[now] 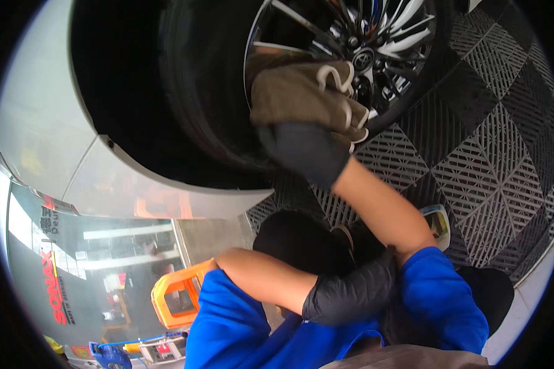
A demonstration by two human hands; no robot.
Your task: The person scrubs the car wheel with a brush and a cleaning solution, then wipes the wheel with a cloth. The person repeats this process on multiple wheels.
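Observation:
My right hand (304, 147), in a black glove, holds a brown microfibre cloth (300, 92) with pale edging against the spokes of a car's alloy wheel (364, 59). The cloth covers most of its fingers. The black tyre (203, 92) stands around the rim, inside the dark wheel arch of a white car. My left hand (351, 295), also gloved in black, lies folded across my chest, close by my right elbow; its fingers are not clearly visible.
The white car body (41, 101) curves down the left side. Near my left elbow is an orange plastic stool or step (171, 300). A white tub (443, 226) is on the slatted floor tiles (494, 180) beyond my right forearm. A blue reel (111, 355) shows at lower left.

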